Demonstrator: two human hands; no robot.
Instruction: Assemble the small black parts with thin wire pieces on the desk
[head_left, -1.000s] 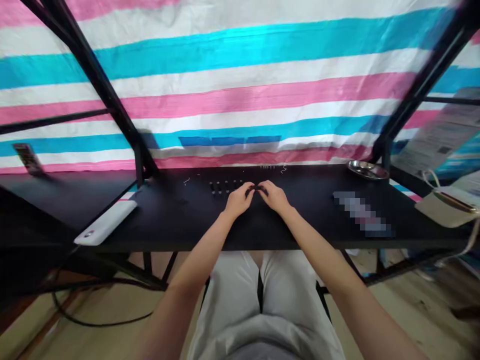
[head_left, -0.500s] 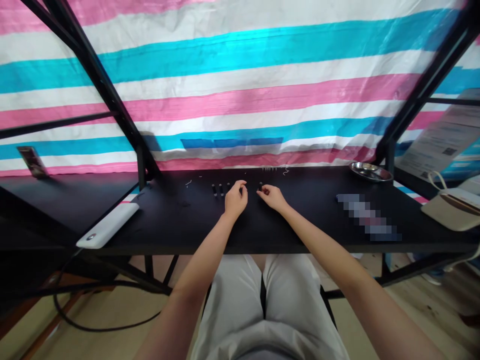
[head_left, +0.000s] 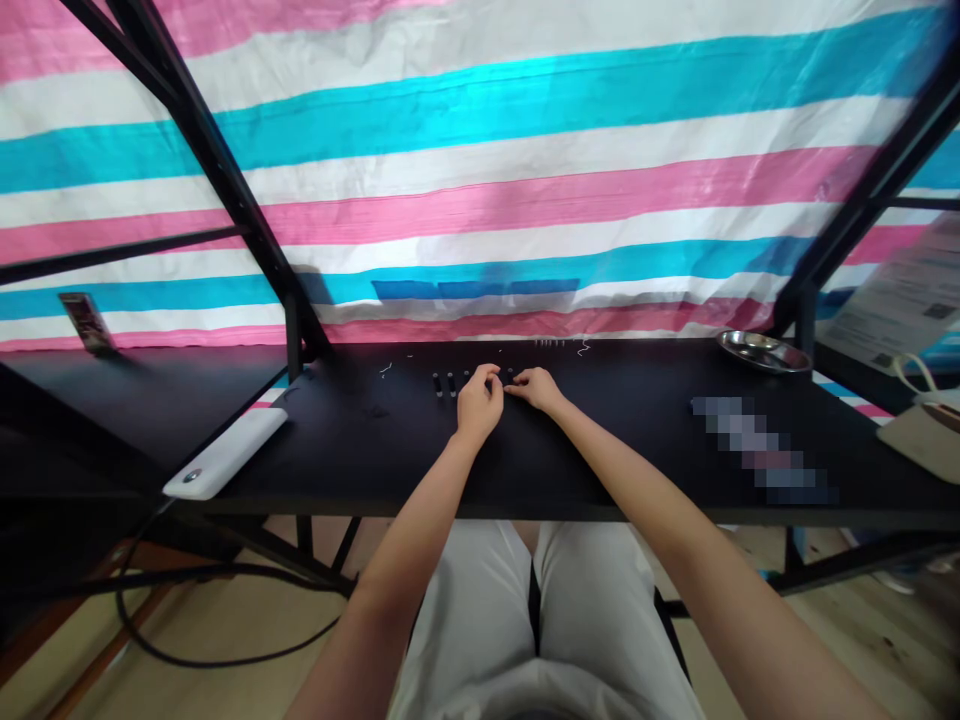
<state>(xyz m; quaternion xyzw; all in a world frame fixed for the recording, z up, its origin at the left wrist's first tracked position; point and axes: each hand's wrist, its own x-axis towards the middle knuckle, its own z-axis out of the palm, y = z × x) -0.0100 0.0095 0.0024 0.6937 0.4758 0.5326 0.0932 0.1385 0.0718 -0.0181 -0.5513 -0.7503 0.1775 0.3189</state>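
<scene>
Curling the left hand (head_left: 480, 402) half closed, screening part of the row of dark cylinders (head_left: 452, 387), set toward the back edge of the table (head_left: 585, 455); cannot tell if gripping. Bending the right hand (head_left: 538, 388) at the end cylinder (head_left: 511, 374), partly hiding it; too small to tell if pinched.

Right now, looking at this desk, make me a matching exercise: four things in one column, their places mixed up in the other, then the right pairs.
Things
1. Small dark cylinders
2. Shiny metal dish
3. White oblong object
4. Striped sheet

Places
A. Back right of the black table
B. Hanging behind the table
C. In a row by the left hand
D. Left end of the table

Pairs: 1-C, 2-A, 3-D, 4-B
</scene>
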